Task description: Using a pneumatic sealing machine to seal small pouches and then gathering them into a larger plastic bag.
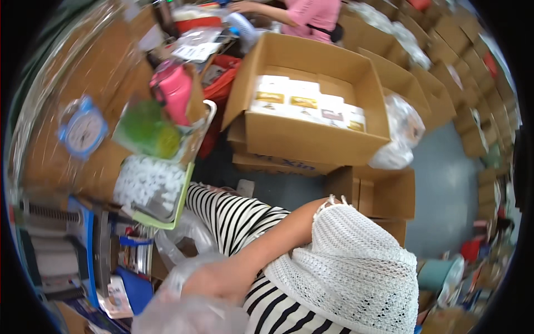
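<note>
My right arm, in a white openwork knit sleeve, bends across my striped clothing toward the lower left. At its end my right hand [214, 281] is blurred and looks closed on a clear plastic bag [189, 318]. Crumpled plastic bulges in front of the hand and behind it, covering the fingertips. What the bag contains, if anything, I cannot make out. My left hand does not show. Just beyond the bag is a green-rimmed tray [182, 200] with many small white pieces.
A large open carton [317, 142] holds several white boxes. Beside it lies a bundle of clear plastic [399, 131]. On the left table are a blue clock [84, 131], a pink bottle [175, 92] and a green container [146, 128]. A person in pink [314, 16] works beyond the carton.
</note>
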